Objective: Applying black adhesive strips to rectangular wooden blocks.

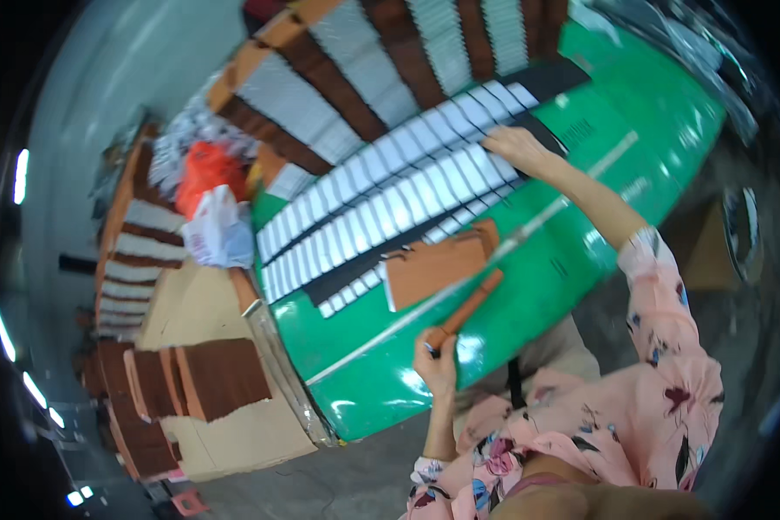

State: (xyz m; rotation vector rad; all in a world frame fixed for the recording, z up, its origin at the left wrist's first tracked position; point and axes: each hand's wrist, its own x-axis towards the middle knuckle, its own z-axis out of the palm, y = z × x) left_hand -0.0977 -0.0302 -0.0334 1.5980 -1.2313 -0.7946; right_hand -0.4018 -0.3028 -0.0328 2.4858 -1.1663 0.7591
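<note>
My left hand [436, 368] is closed around one end of a narrow brown leather-like piece [474, 303], held above the near side of the green table. Stretched out to the far right, my right hand [520, 152] has its fingers bent together at the end of the rows of white rectangular pieces [407, 195]. Whatever is between those fingers is hidden. The white pieces lie side by side on black backing [347, 279]. Between my hands and the rows, a flat orange-brown leather-like piece [433, 270] rests on the table.
Tall stacks of brown and white pieces [347, 78] line the far edge of the green table [373, 390]. To the left are a white plastic bag [219, 230], a red bag [206, 173] and cardboard [234, 446] bearing brown stacks [225, 377]. A cardboard box [711, 247] stands at right.
</note>
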